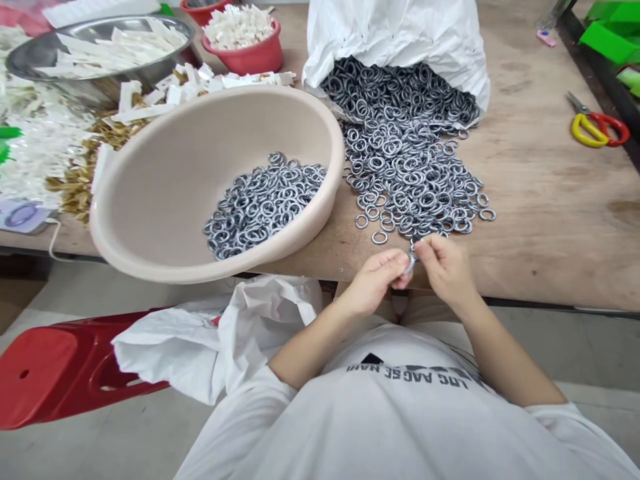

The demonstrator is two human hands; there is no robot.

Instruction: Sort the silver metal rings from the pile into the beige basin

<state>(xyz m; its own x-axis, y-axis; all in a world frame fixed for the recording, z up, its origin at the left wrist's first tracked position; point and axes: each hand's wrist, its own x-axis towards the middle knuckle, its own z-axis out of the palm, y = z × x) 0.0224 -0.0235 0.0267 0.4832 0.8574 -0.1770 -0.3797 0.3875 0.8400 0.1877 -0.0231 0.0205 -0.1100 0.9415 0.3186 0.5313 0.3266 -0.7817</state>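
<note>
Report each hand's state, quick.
Left hand: closed, pinching a metal ring at the table edge.
Right hand: closed, fingertips on the same ring.

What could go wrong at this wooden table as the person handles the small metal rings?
1. The large beige plastic basin overhangs the table edge; a nudge might tip it.
2. The loose pile of grey metal rings reaches near that edge, so some may roll off.
3. The left hand and right hand pinch a ring beyond the edge; it could drop.

Grey metal rings (pixel 410 160) spill from a white bag (pixel 400 33) beside a beige basin (pixel 165 173), near red-and-yellow scissors (pixel 595 127)
</note>
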